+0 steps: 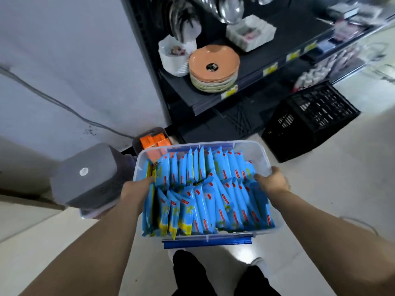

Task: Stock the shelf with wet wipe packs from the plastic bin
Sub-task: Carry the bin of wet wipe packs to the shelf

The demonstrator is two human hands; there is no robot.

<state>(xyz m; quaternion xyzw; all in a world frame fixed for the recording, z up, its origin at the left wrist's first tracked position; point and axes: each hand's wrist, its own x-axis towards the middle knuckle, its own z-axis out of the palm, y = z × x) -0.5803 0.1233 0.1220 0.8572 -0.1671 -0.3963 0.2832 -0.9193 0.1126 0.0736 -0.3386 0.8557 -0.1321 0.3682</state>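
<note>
I hold a clear plastic bin with blue latches in front of me, above the floor. Several blue wet wipe packs stand upright in it in two rows. My left hand grips the bin's left rim, thumb inside against the packs. My right hand grips the right rim in the same way. The dark shelf unit stands ahead and to the right; its lower board carries dishes.
A stack of orange and pale plates and white bowls sit on the shelf. A black crate stands on the floor at right. A grey lidded box and a bin of orange packs sit at left by the wall.
</note>
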